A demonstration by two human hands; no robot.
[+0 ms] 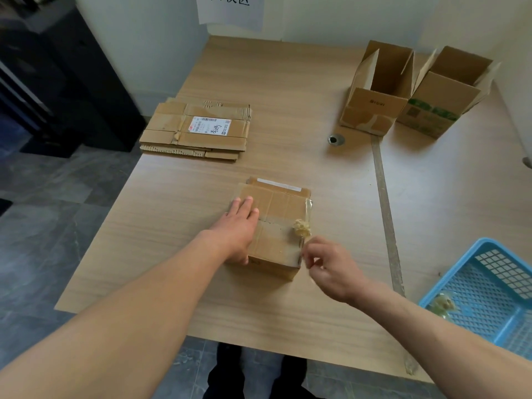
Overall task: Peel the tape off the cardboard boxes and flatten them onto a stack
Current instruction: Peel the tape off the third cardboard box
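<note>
Taped box (283, 210) under flat left hand (239, 228)

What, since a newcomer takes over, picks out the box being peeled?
On the wooden table, nearest the person, sits a closed box under the left hand. Unlike the open boxes far right and the flat stack, it is taped shut, a tape wad on top.

Place: office-like sorting room
Furniture: wood-grain tabletop (288, 110) with a cable grommet (335, 139)
Behind tabletop: paper sign (230, 10) on pale wall (144, 53)
Below tabletop: grey tiled floor (57, 211)
</note>
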